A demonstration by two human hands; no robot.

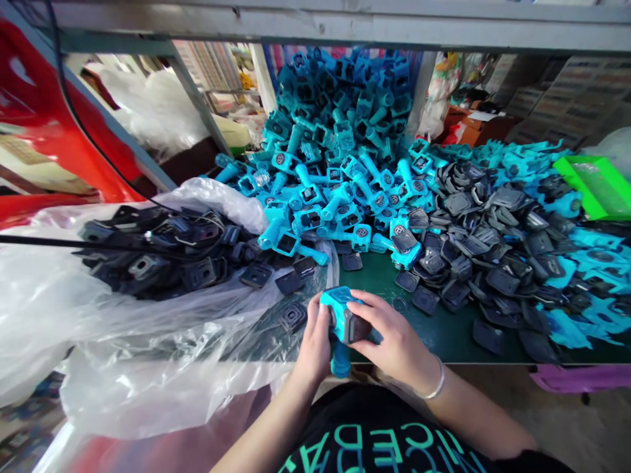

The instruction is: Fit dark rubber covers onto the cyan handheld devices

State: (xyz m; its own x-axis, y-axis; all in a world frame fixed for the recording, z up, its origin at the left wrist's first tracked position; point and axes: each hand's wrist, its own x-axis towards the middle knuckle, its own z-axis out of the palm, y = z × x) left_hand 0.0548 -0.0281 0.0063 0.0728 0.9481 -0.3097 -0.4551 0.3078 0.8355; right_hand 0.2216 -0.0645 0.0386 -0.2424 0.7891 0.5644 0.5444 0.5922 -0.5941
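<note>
The left hand (314, 345) and right hand (397, 345) hold closed grips around a turquoise plastic part (339, 309) with a dark square piece (353, 326), over the green counter (444, 335).

Lower centre shows one left hand (313, 348), one right hand (394, 348) and one turquoise housing (340, 315); the black pads (493, 243) and other housings (335, 144) are too many to count.

Ahead of the hands (394, 348), a grey metal shelf beam (340, 26) ran overhead, with a slanted metal strut (197, 92) beneath it. Farther left lay a curved red panel (59, 125) and white plastic sacks (152, 112); farther right stood stacked cardboard cartons (576, 98) and an orange box (473, 131). A tan floor (566, 427) showed to the lower right.
</note>
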